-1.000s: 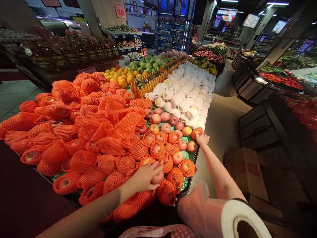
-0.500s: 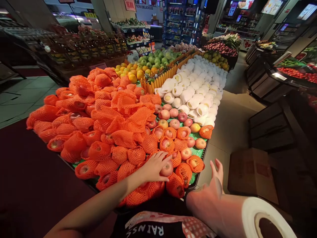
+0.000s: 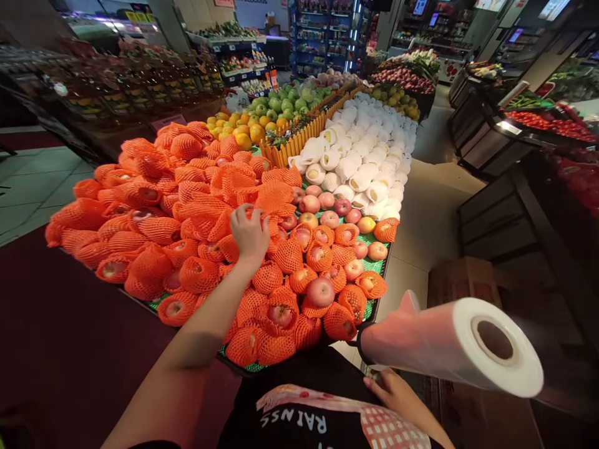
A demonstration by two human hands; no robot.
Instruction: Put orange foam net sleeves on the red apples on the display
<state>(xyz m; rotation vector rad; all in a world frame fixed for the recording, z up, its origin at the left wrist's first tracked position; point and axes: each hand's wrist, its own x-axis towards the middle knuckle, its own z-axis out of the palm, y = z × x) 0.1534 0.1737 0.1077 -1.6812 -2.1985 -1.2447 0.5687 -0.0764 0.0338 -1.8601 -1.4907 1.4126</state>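
My left hand is over the heap of orange-netted apples, its fingers closed on an empty orange foam net sleeve. More loose sleeves lie around it. A bare pink apple rests on netted fruit near the front right corner of the display. Low at the right, beside the apron, is my right hand, its visible fingers apart with nothing seen in them. A roll of clear plastic bags juts out above that hand and partly covers it.
Bare apples and white-netted fruit fill the display's right side. Behind a yellow slatted divider are oranges and green apples. Cardboard boxes stand on the floor at right.
My left hand has left the bare apple and moved up and left, taking hold of a foam net sleeve. My right hand has dropped below the bag roll.
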